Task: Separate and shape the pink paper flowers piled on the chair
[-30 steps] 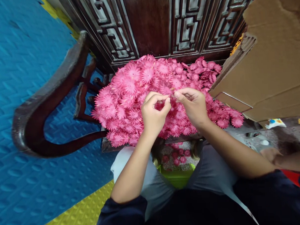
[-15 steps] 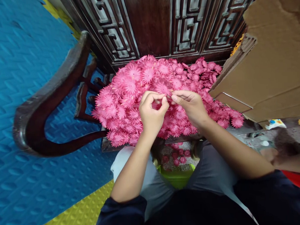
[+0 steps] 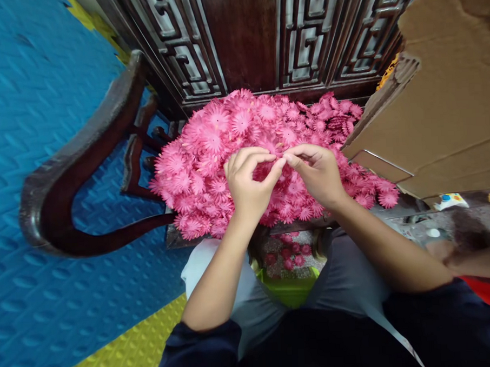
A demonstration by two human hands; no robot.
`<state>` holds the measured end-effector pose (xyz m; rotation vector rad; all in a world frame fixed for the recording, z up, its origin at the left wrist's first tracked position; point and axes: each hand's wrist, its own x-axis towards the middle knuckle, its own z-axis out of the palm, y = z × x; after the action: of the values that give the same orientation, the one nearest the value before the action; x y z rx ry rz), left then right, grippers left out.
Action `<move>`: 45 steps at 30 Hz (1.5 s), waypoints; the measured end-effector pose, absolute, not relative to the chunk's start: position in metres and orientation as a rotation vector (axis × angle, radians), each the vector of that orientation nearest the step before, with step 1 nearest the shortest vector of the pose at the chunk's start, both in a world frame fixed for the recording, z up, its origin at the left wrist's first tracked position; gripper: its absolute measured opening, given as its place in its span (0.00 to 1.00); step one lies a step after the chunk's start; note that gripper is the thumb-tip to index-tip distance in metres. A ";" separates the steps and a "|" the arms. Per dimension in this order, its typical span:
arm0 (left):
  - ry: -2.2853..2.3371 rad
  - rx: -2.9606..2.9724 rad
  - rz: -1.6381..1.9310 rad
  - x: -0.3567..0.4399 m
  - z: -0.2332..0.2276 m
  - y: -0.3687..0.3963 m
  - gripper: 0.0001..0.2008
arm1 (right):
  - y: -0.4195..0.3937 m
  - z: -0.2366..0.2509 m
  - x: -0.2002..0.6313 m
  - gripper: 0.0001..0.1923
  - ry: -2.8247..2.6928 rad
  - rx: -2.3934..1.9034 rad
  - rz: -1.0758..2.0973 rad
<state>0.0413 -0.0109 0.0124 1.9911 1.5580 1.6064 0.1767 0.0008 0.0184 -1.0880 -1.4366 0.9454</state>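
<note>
Pink flowers (image 3: pixel 226 135), too many to count, lie in one heap on the chair. My left hand (image 3: pixel 248 180) and right hand (image 3: pixel 315 172) pinch one together.

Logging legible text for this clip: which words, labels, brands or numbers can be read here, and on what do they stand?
None can be read.
Cardboard box: plain brown, no print showing.
Small white, blue and yellow item under the box: too small and blurred to tell any print.
Pink paper flowers and carved wooden chair: no text.
</note>
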 end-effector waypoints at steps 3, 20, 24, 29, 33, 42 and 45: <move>1.549 1.905 1.601 0.041 0.014 -0.011 0.08 | 0.001 0.020 0.179 0.06 -1.525 -1.049 0.861; 1.214 1.614 1.628 0.042 0.017 -0.011 0.01 | 0.006 0.011 0.181 0.11 -1.354 -0.938 1.127; 1.179 1.580 1.625 0.041 0.016 -0.011 0.02 | 0.007 0.012 0.181 0.09 -1.383 -0.916 1.121; 1.122 1.491 1.635 0.040 0.015 -0.010 0.02 | 0.006 0.012 0.178 0.07 -1.347 -0.837 1.183; 1.052 1.424 1.656 0.042 0.017 -0.010 0.03 | 0.004 0.012 0.176 0.07 -1.243 -0.795 1.278; 0.953 1.134 1.576 0.048 0.015 -0.005 0.04 | 0.003 0.014 0.177 0.10 -1.186 -0.806 1.363; 0.967 1.069 1.500 0.047 0.011 -0.002 0.04 | 0.004 0.015 0.179 0.13 -1.213 -0.852 1.371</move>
<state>0.0468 -0.0016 0.0114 1.0691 0.9674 1.4999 0.1787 0.0037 0.0153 -0.8521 -1.2130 1.3714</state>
